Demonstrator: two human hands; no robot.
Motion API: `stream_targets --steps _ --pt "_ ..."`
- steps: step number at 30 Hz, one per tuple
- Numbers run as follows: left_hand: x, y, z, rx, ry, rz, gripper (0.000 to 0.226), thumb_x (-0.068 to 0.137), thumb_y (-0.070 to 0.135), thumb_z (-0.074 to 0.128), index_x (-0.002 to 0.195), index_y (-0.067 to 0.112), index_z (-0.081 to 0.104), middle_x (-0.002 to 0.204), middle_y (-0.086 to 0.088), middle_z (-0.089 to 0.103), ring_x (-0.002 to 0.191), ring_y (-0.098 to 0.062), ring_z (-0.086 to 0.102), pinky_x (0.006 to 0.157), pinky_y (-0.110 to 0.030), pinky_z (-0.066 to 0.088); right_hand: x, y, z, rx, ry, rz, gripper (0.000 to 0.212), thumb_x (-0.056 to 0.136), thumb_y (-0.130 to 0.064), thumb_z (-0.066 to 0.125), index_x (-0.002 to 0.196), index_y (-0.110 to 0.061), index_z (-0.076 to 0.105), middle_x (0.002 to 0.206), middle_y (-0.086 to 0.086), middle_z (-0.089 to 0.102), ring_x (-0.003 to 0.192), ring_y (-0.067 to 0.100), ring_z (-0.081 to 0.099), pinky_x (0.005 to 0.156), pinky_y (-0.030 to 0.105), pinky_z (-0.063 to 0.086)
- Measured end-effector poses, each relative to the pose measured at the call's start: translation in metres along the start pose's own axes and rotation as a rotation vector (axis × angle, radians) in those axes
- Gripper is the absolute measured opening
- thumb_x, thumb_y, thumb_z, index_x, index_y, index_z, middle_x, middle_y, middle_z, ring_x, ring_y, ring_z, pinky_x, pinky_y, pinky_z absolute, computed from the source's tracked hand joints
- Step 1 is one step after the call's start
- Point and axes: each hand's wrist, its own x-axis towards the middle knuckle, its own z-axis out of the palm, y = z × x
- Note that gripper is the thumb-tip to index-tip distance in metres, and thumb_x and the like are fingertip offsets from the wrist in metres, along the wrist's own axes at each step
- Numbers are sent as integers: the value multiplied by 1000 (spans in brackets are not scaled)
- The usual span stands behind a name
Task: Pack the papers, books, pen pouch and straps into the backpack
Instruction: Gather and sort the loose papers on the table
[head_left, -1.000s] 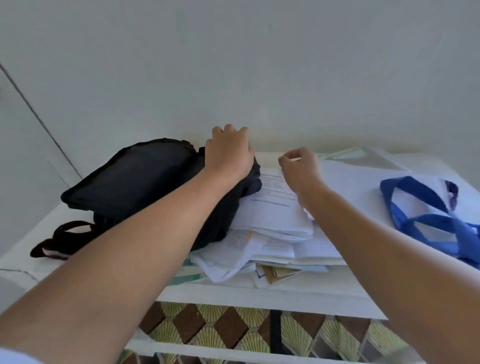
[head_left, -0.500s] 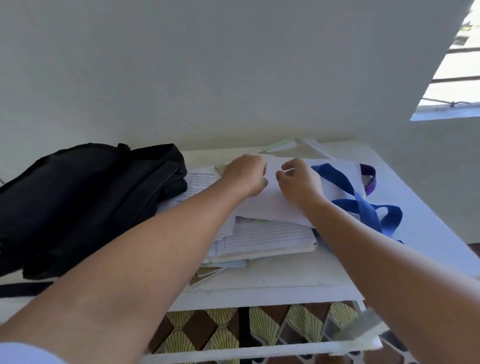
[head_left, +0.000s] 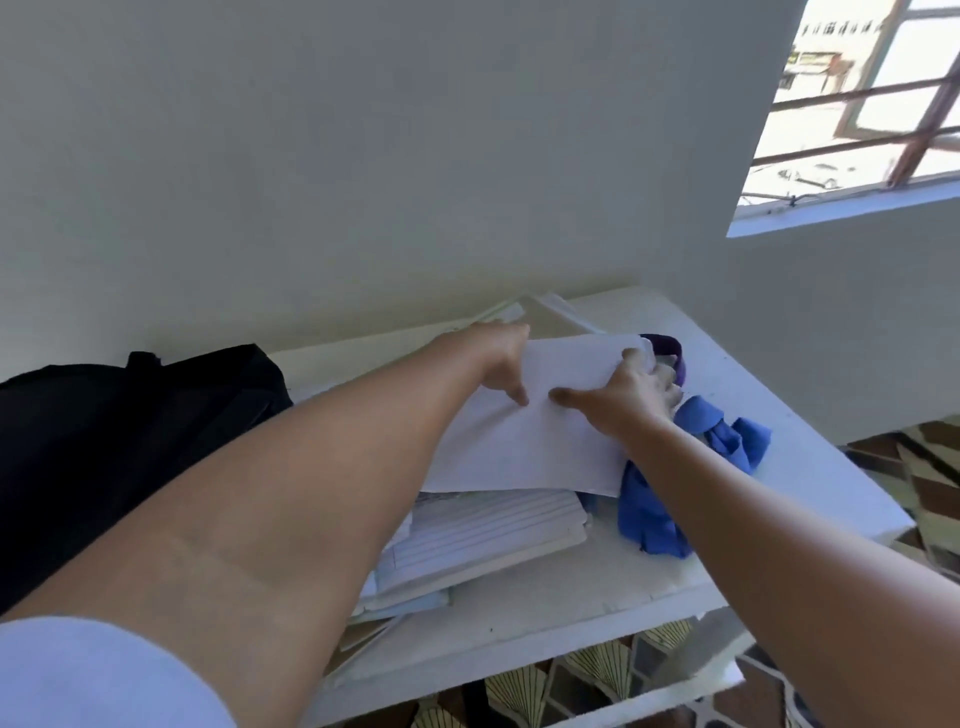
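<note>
Papers (head_left: 524, 441) gripped by both hands (head_left: 501, 358) (head_left: 631, 392), fingers mostly hidden underneath; backpack (head_left: 130, 431) cut off left.

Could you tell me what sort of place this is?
Probably a room in a home: a white table against a plain wall, a barred window, patterned floor tiles, and a black fabric backpack beside stacked white papers.
</note>
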Motion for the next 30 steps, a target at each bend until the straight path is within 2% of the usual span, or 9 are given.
stream_targets --steps 5,8,11,13,18,21,23,27,30 --pt "12 -1 -7 -35 -92 -1 86 80 38 86 147 10 42 151 -8 49 134 -28 50 92 -30 41 12 16 -5 106 56 112 112 83 -65 75 161 -11 14 157 21 37 144 44 34 114 53 37" --pt "19 -11 -4 -95 -86 -3 95 74 44 89 149 15 39 153 -5 46 135 -27 49 100 -33 44 15 16 -9 137 93 110 105 77 -58 84 152 -14 26 150 17 44 140 42 39 110 54 43" --pt "20 -21 0 -251 -59 21 121 68 39 94 161 17 20 164 -2 31 147 -24 37 115 -35 36 16 8 -15 148 113 98 107 72 -52 90 151 -16 28 150 15 45 139 39 40 109 55 44" --pt "18 -28 2 -441 -51 30 123 67 37 95 163 19 18 165 -1 29 147 -21 35 113 -30 35 18 6 -17 225 117 28 112 72 -46 92 156 -16 26 153 13 42 143 36 38 113 53 42" --pt "12 -38 -3 -800 71 44 103 74 34 91 157 16 33 156 -5 42 138 -18 46 98 -25 39 7 0 -18 491 36 -177 118 74 -32 94 163 -31 17 148 2 48 134 26 49 109 46 46" --pt "6 -42 -8 -847 -25 74 69 74 24 92 133 19 58 122 2 70 102 -11 70 76 -25 57 -3 -10 -17 522 16 -293 112 74 -27 93 160 -37 22 123 -6 54 115 20 56 91 38 49" --pt "2 -50 -12 -852 -31 85 54 71 25 93 119 20 68 108 2 77 96 -17 75 72 -29 59 -6 -14 -18 535 19 -346 110 74 -24 94 157 -38 24 112 -13 52 105 16 58 84 34 48" --pt "-13 -71 -27 -882 12 116 41 77 24 89 112 14 72 104 -3 78 96 -24 76 82 -40 62 -12 -22 -18 499 75 -363 112 71 -40 95 158 -37 24 107 -17 54 96 6 57 72 27 44" --pt "-33 -86 -37 -969 77 147 34 87 18 80 119 14 69 109 -3 78 98 -23 75 83 -40 62 -16 -34 -8 508 185 -293 119 64 -67 89 158 -32 26 125 -6 55 119 20 55 93 40 51"
